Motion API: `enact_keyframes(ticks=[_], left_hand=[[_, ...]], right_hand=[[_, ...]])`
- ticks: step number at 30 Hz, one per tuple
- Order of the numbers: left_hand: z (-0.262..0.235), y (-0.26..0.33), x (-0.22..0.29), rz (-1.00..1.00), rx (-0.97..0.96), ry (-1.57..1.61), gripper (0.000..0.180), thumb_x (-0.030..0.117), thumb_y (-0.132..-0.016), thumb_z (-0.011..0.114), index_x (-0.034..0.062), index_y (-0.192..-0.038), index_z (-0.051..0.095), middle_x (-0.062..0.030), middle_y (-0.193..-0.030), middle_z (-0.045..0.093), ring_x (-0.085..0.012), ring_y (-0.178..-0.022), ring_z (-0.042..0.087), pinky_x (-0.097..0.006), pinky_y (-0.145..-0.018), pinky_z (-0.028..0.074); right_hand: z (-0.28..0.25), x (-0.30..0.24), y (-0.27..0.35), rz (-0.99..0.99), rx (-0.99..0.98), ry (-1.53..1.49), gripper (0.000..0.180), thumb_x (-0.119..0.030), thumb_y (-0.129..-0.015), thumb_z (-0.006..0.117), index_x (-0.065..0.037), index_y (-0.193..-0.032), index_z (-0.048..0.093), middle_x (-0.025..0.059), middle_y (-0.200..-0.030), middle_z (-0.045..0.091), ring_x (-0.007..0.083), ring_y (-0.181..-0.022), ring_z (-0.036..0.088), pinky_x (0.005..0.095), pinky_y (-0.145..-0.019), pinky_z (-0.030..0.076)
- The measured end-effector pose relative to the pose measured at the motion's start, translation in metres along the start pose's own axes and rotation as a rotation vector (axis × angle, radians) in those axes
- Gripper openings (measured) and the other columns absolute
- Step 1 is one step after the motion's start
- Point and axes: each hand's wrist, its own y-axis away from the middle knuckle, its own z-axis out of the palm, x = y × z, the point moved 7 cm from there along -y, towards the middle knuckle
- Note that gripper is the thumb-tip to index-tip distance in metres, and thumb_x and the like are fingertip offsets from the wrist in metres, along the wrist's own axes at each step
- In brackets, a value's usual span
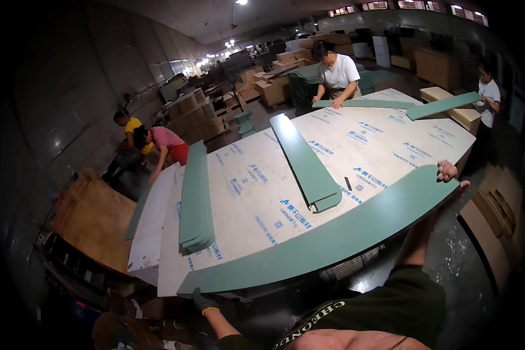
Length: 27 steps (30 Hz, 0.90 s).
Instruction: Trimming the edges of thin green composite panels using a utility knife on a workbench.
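A long pale-green board (321,239) lies along the near edge of the large printed worktable, spanning most of its width. My right hand (447,172), bare, grips the board's right end with its fingers over the edge. My left hand (204,301), in a dark glove with a yellow cuff, holds the near edge close to the board's left end; its fingers are partly hidden. Beyond the board, a green board with a rounded corner (306,160) lies on the table. To the left is a stack of green boards (196,198). A small dark strip (348,184) rests near the middle.
Across the worktable (245,216), a person in white (339,73) handles a narrow green board (367,104). At far right another person (489,93) holds a green board (443,105). Two people (157,143) work at left. Cardboard (490,216) stands beside my right arm.
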Motion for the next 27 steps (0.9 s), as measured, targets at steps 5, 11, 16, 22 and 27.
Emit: enact_keyframes(ticks=[5, 11, 16, 22, 27], left_hand=[[-0.003, 0.077, -0.011, -0.044, 0.084, 0.16, 0.038, 0.033, -0.077, 0.059, 0.0106, -0.107, 0.056, -0.013, -0.109, 0.058, -0.0275, -0.089, 0.055, -0.044, -0.077, 0.045], [-0.044, 0.121, 0.022, 0.093, -0.053, 0.381, 0.067, 0.043, -0.072, 0.062, 0.0053, -0.125, 0.047, -0.0165, -0.118, 0.053, -0.0332, -0.102, 0.053, -0.048, -0.084, 0.045], [0.032, 0.215, 0.077, 0.097, -0.013, 0.245, 0.036, 0.022, -0.089, 0.051, 0.0034, -0.12, 0.053, -0.0142, -0.116, 0.057, -0.0276, -0.104, 0.054, -0.039, -0.087, 0.047], [0.045, 0.24, 0.085, 0.167, 0.025, -0.054, 0.035, 0.021, -0.089, 0.052, 0.0028, -0.119, 0.054, -0.0137, -0.114, 0.058, -0.0267, -0.103, 0.055, -0.038, -0.087, 0.047], [0.052, 0.265, 0.082, 0.185, 0.021, -0.308, 0.035, 0.02, -0.089, 0.052, 0.0024, -0.119, 0.055, -0.0132, -0.112, 0.06, -0.026, -0.102, 0.056, -0.036, -0.086, 0.047]], right_hand=[[0.054, 0.082, -0.007, 0.16, 0.253, -0.125, 0.063, -0.06, -0.09, 0.031, -0.01, -0.125, 0.048, 0.0097, -0.134, 0.042, 0.0251, -0.116, 0.045, 0.0395, -0.101, 0.029], [0.238, 0.23, 0.117, 0.763, 0.341, -0.836, 0.061, -0.056, -0.089, 0.033, -0.009, -0.127, 0.046, 0.0098, -0.133, 0.044, 0.0281, -0.119, 0.043, 0.0434, -0.102, 0.03], [0.418, 0.188, 0.312, 1.47, 0.431, -1.918, 0.06, -0.052, -0.089, 0.036, -0.009, -0.129, 0.045, 0.0099, -0.133, 0.045, 0.0305, -0.121, 0.041, 0.0467, -0.103, 0.03], [0.426, 0.192, 0.393, 1.959, 0.753, -1.564, 0.059, -0.052, -0.088, 0.038, -0.007, -0.125, 0.048, 0.0124, -0.132, 0.046, 0.0306, -0.119, 0.044, 0.0485, -0.101, 0.033], [0.426, 0.162, 0.418, 2.133, 0.908, -1.226, 0.064, -0.057, -0.087, 0.039, -0.006, -0.125, 0.048, 0.0138, -0.131, 0.047, 0.029, -0.118, 0.046, 0.0481, -0.1, 0.035]])
